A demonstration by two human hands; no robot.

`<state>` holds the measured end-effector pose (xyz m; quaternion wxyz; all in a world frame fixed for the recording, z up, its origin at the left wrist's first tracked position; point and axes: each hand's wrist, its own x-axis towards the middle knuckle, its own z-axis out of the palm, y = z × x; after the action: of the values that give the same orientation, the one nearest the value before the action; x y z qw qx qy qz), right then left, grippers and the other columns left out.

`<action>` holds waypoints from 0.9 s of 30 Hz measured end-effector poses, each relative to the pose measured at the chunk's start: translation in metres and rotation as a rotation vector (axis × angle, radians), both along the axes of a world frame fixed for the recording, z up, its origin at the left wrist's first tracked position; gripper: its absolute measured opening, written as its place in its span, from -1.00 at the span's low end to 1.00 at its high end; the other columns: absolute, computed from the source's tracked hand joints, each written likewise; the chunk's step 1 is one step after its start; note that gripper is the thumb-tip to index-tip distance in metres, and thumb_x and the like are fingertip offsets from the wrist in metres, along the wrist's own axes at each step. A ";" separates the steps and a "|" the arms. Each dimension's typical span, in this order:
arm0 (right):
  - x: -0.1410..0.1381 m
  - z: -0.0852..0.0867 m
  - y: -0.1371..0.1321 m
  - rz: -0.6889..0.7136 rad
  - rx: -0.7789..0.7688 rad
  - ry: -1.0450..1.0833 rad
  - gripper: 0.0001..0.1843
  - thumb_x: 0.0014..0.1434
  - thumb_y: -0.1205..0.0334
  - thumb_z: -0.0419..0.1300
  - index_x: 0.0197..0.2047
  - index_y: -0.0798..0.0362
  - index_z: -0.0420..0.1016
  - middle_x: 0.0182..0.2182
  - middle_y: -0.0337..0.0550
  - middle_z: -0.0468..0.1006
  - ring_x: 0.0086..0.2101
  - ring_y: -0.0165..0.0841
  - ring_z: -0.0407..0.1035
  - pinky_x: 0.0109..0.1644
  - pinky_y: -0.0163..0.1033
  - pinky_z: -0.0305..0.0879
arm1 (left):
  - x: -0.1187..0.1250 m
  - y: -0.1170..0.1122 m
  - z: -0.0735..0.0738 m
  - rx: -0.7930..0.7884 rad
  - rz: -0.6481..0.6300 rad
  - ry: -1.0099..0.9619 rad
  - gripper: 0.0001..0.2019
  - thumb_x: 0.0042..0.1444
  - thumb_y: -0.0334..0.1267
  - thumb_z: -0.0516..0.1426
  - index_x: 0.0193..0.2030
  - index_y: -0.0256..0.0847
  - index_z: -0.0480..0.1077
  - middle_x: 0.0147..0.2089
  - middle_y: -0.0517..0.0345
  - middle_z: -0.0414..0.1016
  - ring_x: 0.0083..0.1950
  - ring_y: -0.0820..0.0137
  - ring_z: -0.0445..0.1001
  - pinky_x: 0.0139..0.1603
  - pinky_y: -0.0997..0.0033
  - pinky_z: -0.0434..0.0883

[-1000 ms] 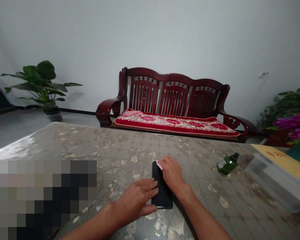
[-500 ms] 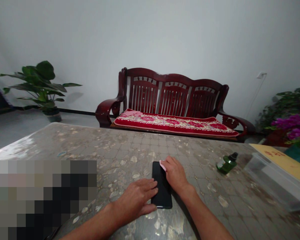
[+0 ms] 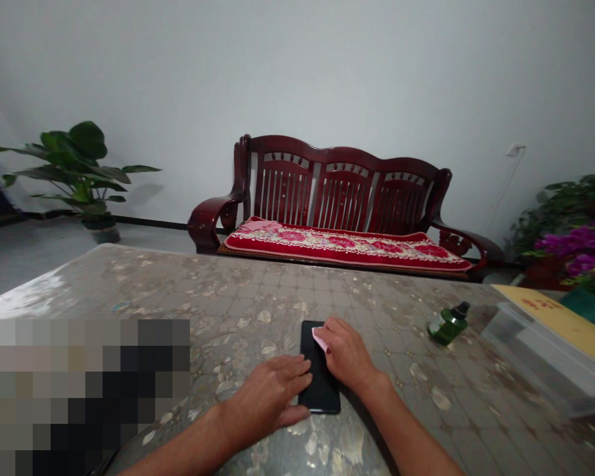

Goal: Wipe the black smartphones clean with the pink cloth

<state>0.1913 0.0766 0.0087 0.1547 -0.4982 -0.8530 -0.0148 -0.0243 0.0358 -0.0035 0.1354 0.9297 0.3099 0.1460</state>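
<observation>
A black smartphone [image 3: 319,390] lies flat on the table, its dark face up. My left hand [image 3: 274,387] rests at its left side, fingers stretched over the edge and thumb apart near the lower corner. Between the closed fingers of my right hand [image 3: 346,350] is a small pink cloth [image 3: 320,339], pressed on the upper part of the phone. Most of the cloth is hidden under the fingers.
The patterned tablecloth [image 3: 218,297] covers the table. To the right stand a green spray bottle [image 3: 446,325] and a clear plastic box [image 3: 540,363] with a yellow sheet [image 3: 560,314] on top. A wooden bench [image 3: 344,192] is beyond. Blurred blocks hide the lower left.
My right hand has slid the pink cloth slightly left and down, further onto the phone's face. My left hand and the phone stay in place.
</observation>
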 end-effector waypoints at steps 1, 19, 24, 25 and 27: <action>0.000 0.000 0.000 0.028 -0.002 0.004 -0.62 0.18 0.54 0.08 -0.10 -0.03 0.58 -0.23 -0.14 0.49 -0.16 -0.28 0.32 -0.09 -0.27 0.18 | 0.000 0.000 0.000 0.001 0.000 0.002 -0.60 0.18 -0.11 0.28 0.13 -0.18 0.48 0.22 -0.10 0.49 0.24 0.05 0.46 0.29 0.06 0.37; -0.010 0.002 0.010 -0.038 0.017 0.002 -0.73 0.35 0.42 0.07 -0.10 0.00 0.59 -0.24 -0.11 0.49 -0.17 -0.26 0.31 -0.11 -0.23 0.16 | 0.000 -0.001 -0.005 0.109 -0.010 -0.017 -0.62 0.16 -0.13 0.29 0.07 -0.23 0.49 0.18 -0.08 0.53 0.20 0.09 0.50 0.25 0.13 0.41; -0.013 -0.001 0.009 0.099 0.012 -0.010 -0.73 0.31 0.46 0.10 -0.12 -0.02 0.58 -0.24 -0.14 0.49 -0.17 -0.27 0.31 -0.14 -0.24 0.15 | 0.002 -0.001 -0.003 0.122 -0.005 -0.023 -0.66 0.12 -0.14 0.32 0.01 -0.21 0.51 0.14 -0.04 0.56 0.16 0.12 0.53 0.24 0.17 0.42; -0.013 -0.001 0.009 0.109 0.013 -0.003 -0.73 0.31 0.46 0.11 -0.12 -0.03 0.58 -0.24 -0.15 0.50 -0.17 -0.28 0.31 -0.14 -0.24 0.15 | 0.002 0.000 -0.004 0.125 -0.003 -0.022 -0.65 0.10 -0.14 0.34 0.00 -0.21 0.51 0.14 -0.04 0.56 0.16 0.12 0.53 0.24 0.17 0.42; -0.013 -0.001 0.010 0.078 0.018 0.015 -0.73 0.32 0.44 0.11 -0.11 -0.04 0.59 -0.24 -0.14 0.50 -0.17 -0.28 0.31 -0.14 -0.24 0.16 | 0.002 0.000 -0.004 0.132 -0.003 -0.017 -0.61 0.08 -0.14 0.35 0.02 -0.23 0.51 0.14 -0.07 0.56 0.16 0.10 0.53 0.23 0.15 0.43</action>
<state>0.1786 0.0864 0.0078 0.1662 -0.4633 -0.8704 -0.0124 -0.0221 0.0355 -0.0078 0.0768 0.9357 0.2971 0.1738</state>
